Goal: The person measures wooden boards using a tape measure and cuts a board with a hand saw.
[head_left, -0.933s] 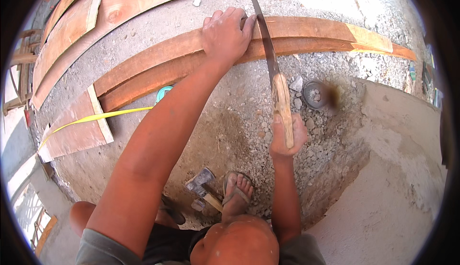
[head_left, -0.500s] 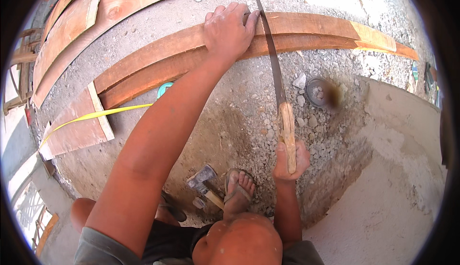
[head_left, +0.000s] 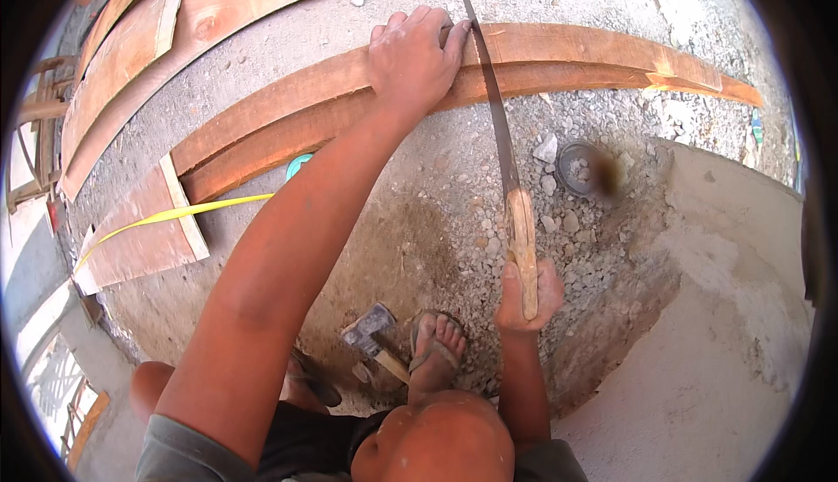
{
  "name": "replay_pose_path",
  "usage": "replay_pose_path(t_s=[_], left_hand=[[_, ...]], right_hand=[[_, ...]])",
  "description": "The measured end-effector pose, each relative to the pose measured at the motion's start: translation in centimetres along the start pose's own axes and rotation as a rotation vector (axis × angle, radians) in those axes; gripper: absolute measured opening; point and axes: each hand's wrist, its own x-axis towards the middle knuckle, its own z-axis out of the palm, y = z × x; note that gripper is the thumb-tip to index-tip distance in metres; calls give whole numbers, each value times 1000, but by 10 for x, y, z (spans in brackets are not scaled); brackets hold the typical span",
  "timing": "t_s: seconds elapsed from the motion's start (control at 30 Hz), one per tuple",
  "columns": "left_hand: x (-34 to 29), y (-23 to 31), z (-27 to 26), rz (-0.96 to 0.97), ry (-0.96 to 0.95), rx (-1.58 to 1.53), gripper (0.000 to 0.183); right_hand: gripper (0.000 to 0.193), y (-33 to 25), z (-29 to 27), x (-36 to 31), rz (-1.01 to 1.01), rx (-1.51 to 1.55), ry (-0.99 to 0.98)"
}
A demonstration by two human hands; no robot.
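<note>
Hands (head_left: 415,56) (head_left: 545,297) on reddish-brown beam (head_left: 567,46), dark-bladed saw (head_left: 505,150)

one saw (head_left: 501,133), one hammer (head_left: 368,326), one tape (head_left: 177,212)

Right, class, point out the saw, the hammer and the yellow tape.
Saw (head_left: 503,139): head view, lower part of blade.
Hammer (head_left: 370,326): head view, on its metal head.
Yellow tape (head_left: 181,211): head view, middle of the strip.

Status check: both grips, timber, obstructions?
Right grip closed on wooden-handled, dark metal handsaw. Left grip atop long, reddish-brown wooden beam; blade across beam. Left thumb close beside blade.
</note>
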Motion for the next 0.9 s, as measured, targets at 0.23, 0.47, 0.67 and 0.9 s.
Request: replay_pose_path(t_s=[0.23,0.47,0.67,0.9], left_hand=[[-1,2,2,-18,4,-6,37],[-4,-2,-3,-13,2,4,36],[0,-3,4,30,97,21,35],[-1,1,1,5,5,-15,37]], right_hand=[[21,5,40,63,63,173,6],[12,-4,17,9,110,-2,-24],[16,-4,-10,-9,167,-7,-36],[17,-1,59,101,120,275,-36]])
